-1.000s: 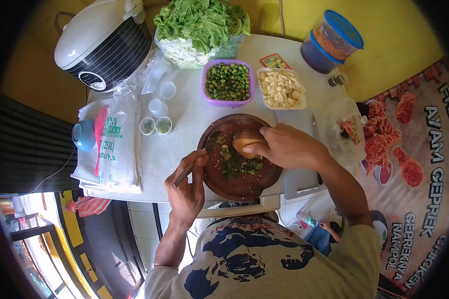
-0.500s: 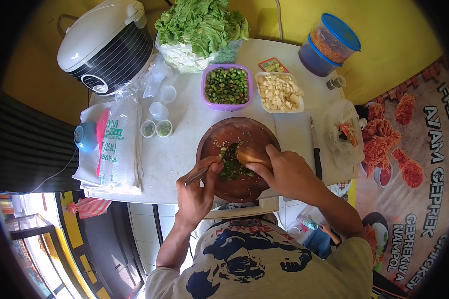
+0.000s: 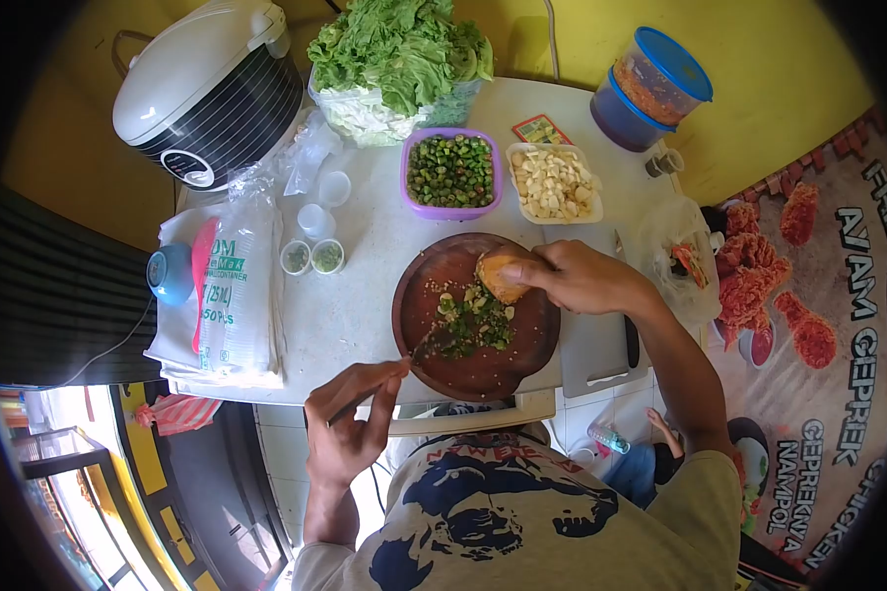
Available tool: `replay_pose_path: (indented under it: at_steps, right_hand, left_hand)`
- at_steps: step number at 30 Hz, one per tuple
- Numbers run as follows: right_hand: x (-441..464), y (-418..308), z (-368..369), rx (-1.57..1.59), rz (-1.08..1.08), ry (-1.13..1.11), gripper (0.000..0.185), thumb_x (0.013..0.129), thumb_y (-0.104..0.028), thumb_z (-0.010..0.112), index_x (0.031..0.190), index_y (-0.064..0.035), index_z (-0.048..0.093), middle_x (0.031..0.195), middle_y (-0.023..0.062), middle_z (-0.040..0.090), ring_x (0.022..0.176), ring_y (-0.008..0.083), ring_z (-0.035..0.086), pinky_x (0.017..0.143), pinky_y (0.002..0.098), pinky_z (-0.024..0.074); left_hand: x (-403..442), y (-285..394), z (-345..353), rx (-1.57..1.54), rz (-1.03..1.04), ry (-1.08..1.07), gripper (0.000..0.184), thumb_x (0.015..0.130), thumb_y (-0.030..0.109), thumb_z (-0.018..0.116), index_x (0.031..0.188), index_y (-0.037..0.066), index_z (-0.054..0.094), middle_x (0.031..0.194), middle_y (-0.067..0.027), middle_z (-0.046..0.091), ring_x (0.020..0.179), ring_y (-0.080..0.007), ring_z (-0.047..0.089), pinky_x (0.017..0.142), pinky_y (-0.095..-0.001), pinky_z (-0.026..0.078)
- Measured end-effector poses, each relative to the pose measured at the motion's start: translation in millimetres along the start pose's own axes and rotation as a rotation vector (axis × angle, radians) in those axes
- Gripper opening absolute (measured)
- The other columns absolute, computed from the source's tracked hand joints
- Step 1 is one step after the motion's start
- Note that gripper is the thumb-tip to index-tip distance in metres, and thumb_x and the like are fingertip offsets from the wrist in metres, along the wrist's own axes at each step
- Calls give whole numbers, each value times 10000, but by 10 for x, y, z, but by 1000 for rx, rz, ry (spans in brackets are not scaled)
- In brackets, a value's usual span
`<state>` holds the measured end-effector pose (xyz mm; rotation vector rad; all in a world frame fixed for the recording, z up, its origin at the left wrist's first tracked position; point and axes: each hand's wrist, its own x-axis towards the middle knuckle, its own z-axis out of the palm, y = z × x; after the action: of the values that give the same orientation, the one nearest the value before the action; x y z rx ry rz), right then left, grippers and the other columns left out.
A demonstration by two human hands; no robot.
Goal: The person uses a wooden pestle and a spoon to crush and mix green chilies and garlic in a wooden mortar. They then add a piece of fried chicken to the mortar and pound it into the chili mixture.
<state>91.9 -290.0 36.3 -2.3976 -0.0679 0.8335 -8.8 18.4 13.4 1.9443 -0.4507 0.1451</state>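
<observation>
A round brown mortar (image 3: 532,330) sits near the table's front edge. In it lie chopped green chilies (image 3: 486,330) with pale bits and seeds. My right hand (image 3: 586,281) is closed around a wooden pestle (image 3: 504,280), whose bits-covered end is over the mortar's upper right part. My left hand (image 3: 355,419), left of the mortar and over the table edge, is closed on the handle of a metal spoon (image 3: 426,347). The spoon's bowl reaches into the mortar at its lower left and is hard to make out.
Behind the mortar stand a purple tub of cut green chilies (image 3: 451,211) and a white tub of peeled garlic (image 3: 559,185). A knife (image 3: 632,340) lies on a cutting board (image 3: 589,345). Small cups (image 3: 315,221), plastic packs (image 3: 251,340) and a rice cooker (image 3: 202,94) are left.
The pestle has moved up and right, away from the spoon. My left hand has drawn the spoon down and left, toward the mortar's rim. More of the chopped chilies shows.
</observation>
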Motion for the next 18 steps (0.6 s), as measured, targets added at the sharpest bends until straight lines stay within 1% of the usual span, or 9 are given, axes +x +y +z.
replay_pose_path:
  at_steps: [2,4,5,7,9,11,13,17,18]
  right_hand:
    - [43,73,60,-54,0,-33,801,964,-672,518,905,108,694,813,290,696,797,417,704,761,456,539]
    - [30,144,171,-127,-297,53,689,1001,-630,508,944,34,680,606,57,575,575,165,608,572,331,487]
    - [-12,160,158,-126,-295,54,689,1001,-630,508,944,34,680,606,57,575,575,165,608,572,331,487]
    - [-148,75,73,138,6,-163,658,1017,-615,488,988,20,658,617,42,564,521,127,580,514,296,471]
    - [-262,146,122,228,16,-112,660,1012,-619,491,932,20,635,616,52,566,499,133,576,501,307,478]
    - [-332,160,189,327,26,-59,667,1008,-623,494,876,20,612,614,63,567,477,139,571,488,318,486]
    - [-389,135,245,413,109,-143,627,1028,-592,481,938,16,608,603,45,550,471,130,556,476,311,470]
    - [-546,159,335,508,77,-130,656,1031,-605,460,1001,36,596,600,29,533,490,111,556,482,298,466]
    - [-616,167,352,474,75,-60,660,1037,-592,451,1012,51,598,610,66,558,505,154,586,504,325,486]
  left_hand:
    - [8,-3,-28,3,27,-98,219,897,-73,682,1110,-24,704,953,-171,762,856,-262,763,733,-312,595]
    - [21,11,-26,2,45,-254,270,885,-69,693,1147,-8,700,962,-164,760,828,-271,757,704,-324,594]
    - [29,-8,6,1,46,-255,270,885,-69,693,1147,-8,700,962,-164,760,828,-271,757,704,-324,594]
    - [44,-60,96,-42,49,-222,270,892,-58,695,1155,1,701,972,-167,758,843,-272,757,715,-338,595]
    - [93,-82,175,-36,36,-211,238,904,-48,688,1136,3,699,997,-164,756,855,-281,755,718,-344,597]
    - [134,-153,297,-42,59,-103,208,913,-46,680,1115,1,695,1015,-156,755,865,-288,754,716,-346,599]
    - [171,-128,330,-22,67,-106,192,920,-44,672,1105,0,692,1030,-148,754,873,-296,753,722,-348,599]
    - [120,-52,222,-20,103,-86,191,903,-64,677,1083,-2,701,1011,-157,754,868,-287,756,723,-336,600]
    - [85,-15,158,-44,105,-105,187,895,-73,679,1068,-9,704,993,-160,755,861,-281,757,719,-331,600]
